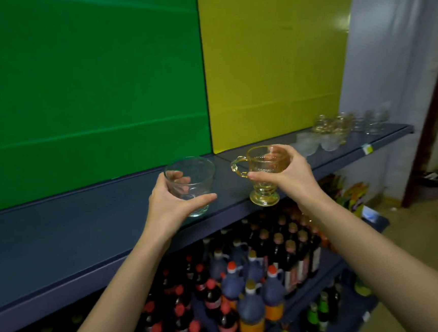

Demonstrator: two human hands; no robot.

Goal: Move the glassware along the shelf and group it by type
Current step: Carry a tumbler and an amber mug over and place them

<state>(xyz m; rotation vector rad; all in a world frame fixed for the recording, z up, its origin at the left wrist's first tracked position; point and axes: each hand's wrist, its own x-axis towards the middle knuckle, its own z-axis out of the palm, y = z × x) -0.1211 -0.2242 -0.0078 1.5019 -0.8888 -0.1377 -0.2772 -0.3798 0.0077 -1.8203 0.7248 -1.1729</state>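
We grip clear tumbler [191, 185] in left hand [168, 202], amber footed mug [263, 173] in right hand [290, 173], fingers wrapped; mug foot overhangs shelf [91, 230] edge, careless set-down risks fall.

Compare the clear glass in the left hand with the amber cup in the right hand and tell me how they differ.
The clear, colourless glass tumbler has no handle; the amber glass cup has a looped handle on its side. The tumbler's base is plain, while the cup stands on a flared foot. The left hand wraps the tumbler's side; the right hand grips the cup's bowl. Both are patterned glass, held upright at the blue shelf.
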